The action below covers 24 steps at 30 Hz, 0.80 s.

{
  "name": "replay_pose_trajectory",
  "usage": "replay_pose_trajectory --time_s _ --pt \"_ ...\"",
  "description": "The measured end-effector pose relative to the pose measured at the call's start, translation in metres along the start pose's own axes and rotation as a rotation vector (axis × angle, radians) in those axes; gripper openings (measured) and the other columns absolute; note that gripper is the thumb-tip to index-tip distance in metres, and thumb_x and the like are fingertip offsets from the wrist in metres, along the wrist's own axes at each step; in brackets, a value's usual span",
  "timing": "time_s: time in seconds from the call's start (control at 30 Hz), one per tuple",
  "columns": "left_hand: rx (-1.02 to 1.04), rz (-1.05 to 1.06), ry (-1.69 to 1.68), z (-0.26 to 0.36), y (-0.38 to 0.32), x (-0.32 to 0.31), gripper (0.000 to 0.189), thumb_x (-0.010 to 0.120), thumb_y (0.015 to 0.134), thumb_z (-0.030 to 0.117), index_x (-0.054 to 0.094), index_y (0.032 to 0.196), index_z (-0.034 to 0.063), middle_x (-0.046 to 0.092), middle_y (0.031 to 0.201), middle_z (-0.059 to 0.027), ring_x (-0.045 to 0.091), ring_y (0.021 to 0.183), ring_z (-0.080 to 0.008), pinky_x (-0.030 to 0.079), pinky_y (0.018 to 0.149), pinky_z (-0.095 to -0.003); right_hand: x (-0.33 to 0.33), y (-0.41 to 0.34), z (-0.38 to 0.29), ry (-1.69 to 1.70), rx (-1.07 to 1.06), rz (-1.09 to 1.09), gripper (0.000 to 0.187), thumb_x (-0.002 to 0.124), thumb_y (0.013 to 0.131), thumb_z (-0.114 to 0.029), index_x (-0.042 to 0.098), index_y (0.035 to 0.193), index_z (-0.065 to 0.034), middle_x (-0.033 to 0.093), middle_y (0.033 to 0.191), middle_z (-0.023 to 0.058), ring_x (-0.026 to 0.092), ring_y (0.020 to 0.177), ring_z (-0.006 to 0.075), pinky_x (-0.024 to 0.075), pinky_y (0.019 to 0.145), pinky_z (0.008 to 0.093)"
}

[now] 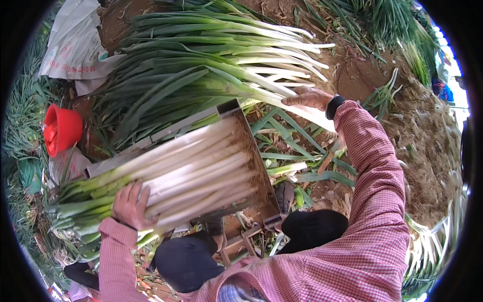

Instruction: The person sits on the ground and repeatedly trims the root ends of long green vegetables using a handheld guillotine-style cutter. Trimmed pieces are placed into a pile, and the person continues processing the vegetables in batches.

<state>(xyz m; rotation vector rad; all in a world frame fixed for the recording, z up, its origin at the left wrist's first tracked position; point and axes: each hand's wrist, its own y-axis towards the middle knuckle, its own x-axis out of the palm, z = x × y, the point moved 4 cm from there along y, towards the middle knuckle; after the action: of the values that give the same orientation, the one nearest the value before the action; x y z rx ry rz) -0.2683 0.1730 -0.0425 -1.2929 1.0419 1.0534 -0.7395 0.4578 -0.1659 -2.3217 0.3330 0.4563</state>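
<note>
Long green onions with white stalks (196,166) lie side by side in a metal-framed tray (260,162), roots toward its right end wall, green leaves past its left end. My left hand (132,205) rests on the near stalks at their pale green part, fingers spread; whether it grips any is unclear. Beyond the tray, my right hand (309,98) is closed around the white lower part of one or more green onions from a large loose pile (211,56). The roots of the held stalks are hidden behind my wrist and sleeve.
A red plastic bucket (69,128) and a white woven sack (75,49) stand at the left. Cut leaves (290,139) litter the soil beside the tray. Roots (426,162) are heaped at the right, with more green onions (434,245) below. My knees flank a small wooden frame (241,241).
</note>
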Motion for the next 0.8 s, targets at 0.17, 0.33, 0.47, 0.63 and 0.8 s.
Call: replay_pose_trajectory --time_s 0.17,0.33,0.47,0.63,0.8 --pt "-0.033 -0.015 0.011 0.000 -0.005 0.004 0.098 0.084 0.051 0.041 0.046 0.136 0.0069 0.046 0.136 -0.0201 0.047 0.120 -0.0368 0.037 0.102 -0.0488 0.035 -0.065 0.010 0.886 0.290 -0.269 0.047 0.075 0.082 -0.036 0.062 0.115 -0.0034 0.070 0.090 0.0096 0.065 0.064 0.0137 0.0581 0.062 0.0273" --pt "-0.045 -0.039 0.036 0.000 -0.011 0.005 0.101 0.082 0.057 0.044 0.038 0.141 0.0090 0.046 0.135 -0.0176 0.044 0.124 -0.0338 0.035 0.105 -0.0473 0.070 -0.127 -0.020 0.959 0.326 -0.211 0.049 0.070 0.084 -0.048 0.062 0.104 -0.0041 0.068 0.074 0.0052 0.064 0.053 0.0109 0.0553 0.049 0.0212" --pt "-0.075 -0.200 0.026 0.003 -0.011 -0.007 0.098 0.076 0.065 0.053 0.034 0.144 0.0101 0.042 0.138 -0.0168 0.040 0.129 -0.0325 0.030 0.108 -0.0464 0.057 -0.172 -0.063 0.838 0.177 -0.160 0.046 0.069 0.086 -0.040 0.060 0.110 -0.0023 0.065 0.080 0.0044 0.061 0.062 0.0081 0.0536 0.056 0.0200" --pt "-0.230 -0.321 0.027 0.019 -0.007 -0.028 0.095 0.071 0.072 0.057 0.033 0.145 0.0097 0.039 0.143 -0.0177 0.037 0.133 -0.0330 0.028 0.112 -0.0473 0.039 -0.249 -0.073 0.652 0.120 -0.005 0.045 0.073 0.081 -0.036 0.058 0.108 -0.0033 0.064 0.080 0.0029 0.062 0.059 0.0090 0.0529 0.051 0.0211" --pt "-0.194 0.100 -0.707 0.105 0.039 -0.069 0.079 0.065 0.082 0.057 0.048 0.134 -0.0004 0.052 0.131 -0.0229 0.054 0.118 -0.0351 0.042 0.103 -0.0419 0.082 -0.369 -0.084 0.862 0.033 0.179 0.049 0.072 0.081 -0.034 0.055 0.111 0.0002 0.065 0.083 0.0060 0.061 0.059 0.0097 0.0523 0.052 0.0216"
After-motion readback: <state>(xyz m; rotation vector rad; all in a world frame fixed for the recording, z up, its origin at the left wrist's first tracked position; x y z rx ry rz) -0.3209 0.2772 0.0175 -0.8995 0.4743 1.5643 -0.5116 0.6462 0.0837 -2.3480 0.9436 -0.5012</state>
